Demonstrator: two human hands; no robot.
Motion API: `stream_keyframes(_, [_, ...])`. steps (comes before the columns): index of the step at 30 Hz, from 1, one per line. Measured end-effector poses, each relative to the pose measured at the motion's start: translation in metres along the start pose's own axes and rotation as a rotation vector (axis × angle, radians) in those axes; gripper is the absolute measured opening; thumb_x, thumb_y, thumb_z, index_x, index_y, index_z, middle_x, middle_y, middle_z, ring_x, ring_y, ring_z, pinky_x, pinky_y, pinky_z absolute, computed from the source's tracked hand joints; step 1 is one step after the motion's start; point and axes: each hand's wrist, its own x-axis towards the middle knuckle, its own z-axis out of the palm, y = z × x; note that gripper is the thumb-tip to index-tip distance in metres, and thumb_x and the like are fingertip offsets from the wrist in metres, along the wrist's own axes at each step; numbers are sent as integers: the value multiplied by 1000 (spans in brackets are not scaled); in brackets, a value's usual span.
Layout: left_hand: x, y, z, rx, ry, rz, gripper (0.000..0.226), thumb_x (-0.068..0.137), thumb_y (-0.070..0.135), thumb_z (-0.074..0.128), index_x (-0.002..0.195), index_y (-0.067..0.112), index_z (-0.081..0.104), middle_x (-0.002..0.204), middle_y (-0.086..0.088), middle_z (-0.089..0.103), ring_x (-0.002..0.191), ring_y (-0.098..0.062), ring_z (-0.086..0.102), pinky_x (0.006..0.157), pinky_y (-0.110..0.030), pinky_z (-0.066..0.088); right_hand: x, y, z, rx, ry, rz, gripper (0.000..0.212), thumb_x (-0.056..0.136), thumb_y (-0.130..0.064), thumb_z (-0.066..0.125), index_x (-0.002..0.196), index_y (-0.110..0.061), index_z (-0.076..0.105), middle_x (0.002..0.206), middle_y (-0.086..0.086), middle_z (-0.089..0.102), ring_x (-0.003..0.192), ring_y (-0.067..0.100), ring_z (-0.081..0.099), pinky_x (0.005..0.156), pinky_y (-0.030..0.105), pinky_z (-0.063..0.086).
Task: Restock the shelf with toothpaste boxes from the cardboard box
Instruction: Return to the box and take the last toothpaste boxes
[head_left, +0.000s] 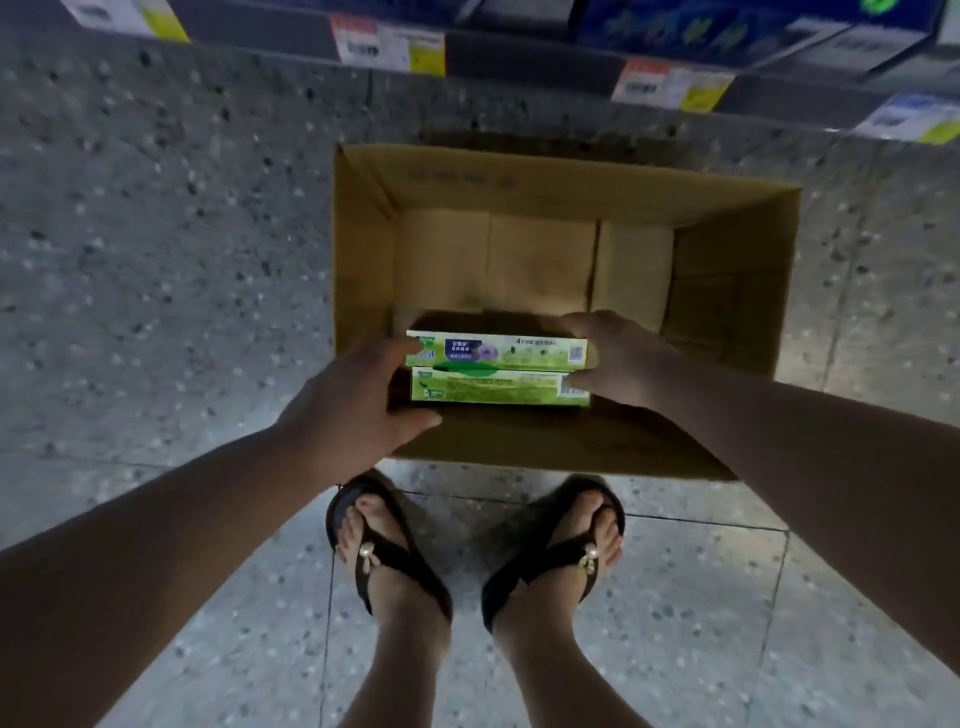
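- Head view, looking straight down: open cardboard box (566, 208) on a speckled floor (156, 234), just in front of two sandalled feet (384, 551).
- Inside the carton, at its near wall: two green-and-white toothpaste boxes (498, 369) lying side by side, long edges touching, spanning left to right.
- Rest of the carton floor bare brown card; no other stock visible there.
- Left hand (358, 400) pressed against the left ends of the pair, fingers curled beneath and thumb alongside; grasping both.
- Right hand (608, 358) clamped on the right ends, fingertips (571, 382) on the near box's barcode panel; likewise gripping both.
- Cannot tell whether the pair rests on the carton bottom or is lifted clear of it.
- Shelf edge (519, 57) with price tags (389, 47) along the top of the frame, beyond the carton; products there blurred.
- Likely handling: light, thin card cartons, stiff along their length but easily dented at the faces; glossy print probably a little slippery.
- Best hold, by judgement: squeezing inward on the short ends, as now, keeping both together as one block.
- Risk: a loose squeeze could let one box slide from the pair.
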Motion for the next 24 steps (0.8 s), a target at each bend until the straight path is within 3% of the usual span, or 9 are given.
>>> stream_keyframes(5, [27,-19,24,-89,-1,32,79,70,40,74,137,28,34,136,-3,47,122,-21,49,100,-40,44,40,12,27,-58,-12,-35,84,78,-29,69,144,-28,17,151,7,26,134,29,33,107,43,36])
stream_keyframes(9, [38,-22,30,-126,18,3,85,71,32,76,141,24,28,139,-6,42,125,-21,45,103,-35,36,51,17,39,-81,-8,-27,86,75,-31,72,143,-24,19,149,7,30,133,28,33,107,39,35])
stream_keyframes(13, [40,-19,27,-132,21,19,86,72,29,76,142,24,27,141,-6,40,127,-21,43,104,-33,34,41,20,38,-108,76,-61,72,79,-28,68,140,-16,31,143,11,36,130,28,35,104,35,34])
stream_keyframes(16, [41,-19,24,-101,16,-3,85,72,30,75,142,25,25,143,-7,38,130,-25,41,106,-39,35,21,25,23,8,164,-75,59,83,-22,63,136,-13,38,136,12,43,120,27,45,96,31,38])
stream_keyframes(22, [57,-13,35,55,-102,-14,85,75,31,72,144,27,21,145,-9,34,130,-28,39,107,-45,37,-20,45,-21,163,355,-20,53,81,-20,64,130,-15,43,130,12,48,105,16,46,82,25,35])
stream_keyframes(24, [68,-10,42,137,-163,3,84,78,29,70,145,27,19,149,-7,28,134,-28,32,108,-44,33,-25,51,-29,157,396,17,54,81,-20,64,130,-13,43,131,13,48,109,20,48,82,25,34])
